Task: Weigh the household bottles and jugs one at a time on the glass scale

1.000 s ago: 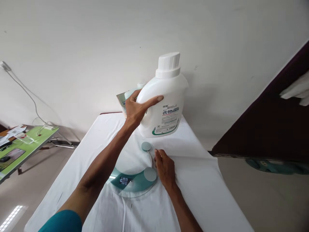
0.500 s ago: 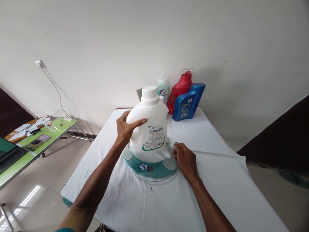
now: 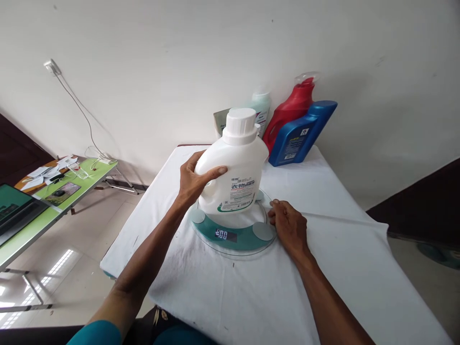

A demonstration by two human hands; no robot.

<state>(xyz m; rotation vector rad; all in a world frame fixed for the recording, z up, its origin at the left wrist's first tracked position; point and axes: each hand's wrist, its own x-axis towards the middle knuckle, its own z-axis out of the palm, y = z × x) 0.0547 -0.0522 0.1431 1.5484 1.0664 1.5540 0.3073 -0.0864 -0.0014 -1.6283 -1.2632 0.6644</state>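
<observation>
1. Fingers of the left hand [image 3: 196,179] wrap the white detergent jug [image 3: 235,175], holding it upright over the round glass scale [image 3: 232,235].
2. Right hand [image 3: 289,227] rests loosely open, fingertips touching the scale's right rim.
3. Scale lies on the white-clothed tabletop [image 3: 251,292]; red bottle [image 3: 287,117] and blue bottle [image 3: 302,134] stand behind.

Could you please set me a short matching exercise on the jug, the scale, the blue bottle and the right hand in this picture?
Things:
1. white jug
2. scale
3. blue bottle
4. right hand

States:
a. leaning at the back of the table, near the wall
b. flat on the white cloth, display lit
c. resting at the scale's right rim
d. gripped by the left hand

Pairs: 1-d, 2-b, 3-a, 4-c
</observation>
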